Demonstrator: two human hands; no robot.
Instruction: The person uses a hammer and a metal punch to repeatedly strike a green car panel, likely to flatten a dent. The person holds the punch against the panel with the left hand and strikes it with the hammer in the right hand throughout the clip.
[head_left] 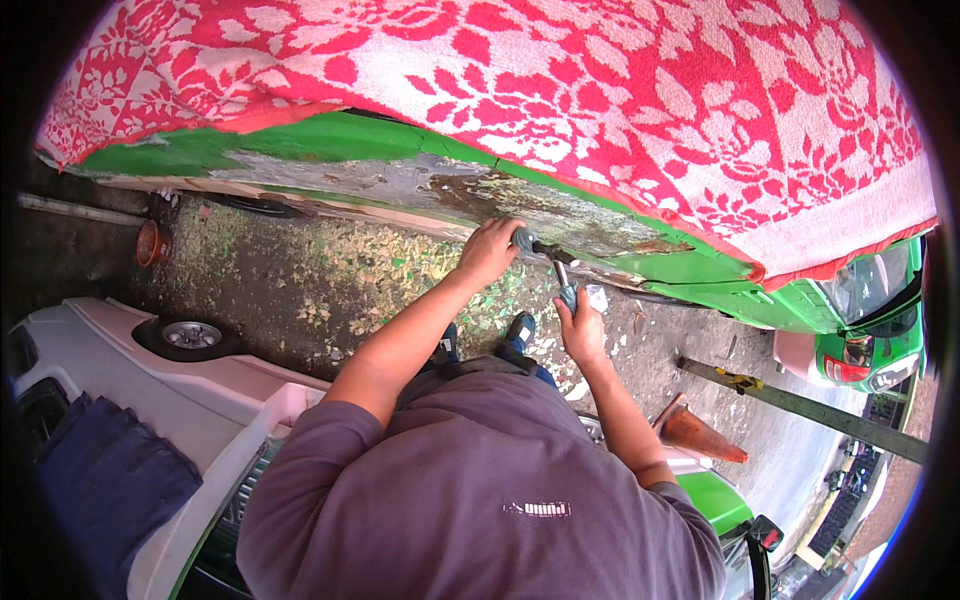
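Hammer at the scraped green panel, right hand wrapped round its grip.
From my remote view, the hammer (567, 285) is just below the edge of the green car panel (400, 178), its dark head beside a grey rounded piece (523, 241). My right hand (587, 338) is closed on the handle; my left hand (488, 252), apart from it, has its fingers closed on the grey piece. I'd judge the hammer stiff and head-heavy, best held by the blue-grey grip below its shiny shaft; the piece looks hard, perhaps slippery. The panel shows bare grey and brown patches.
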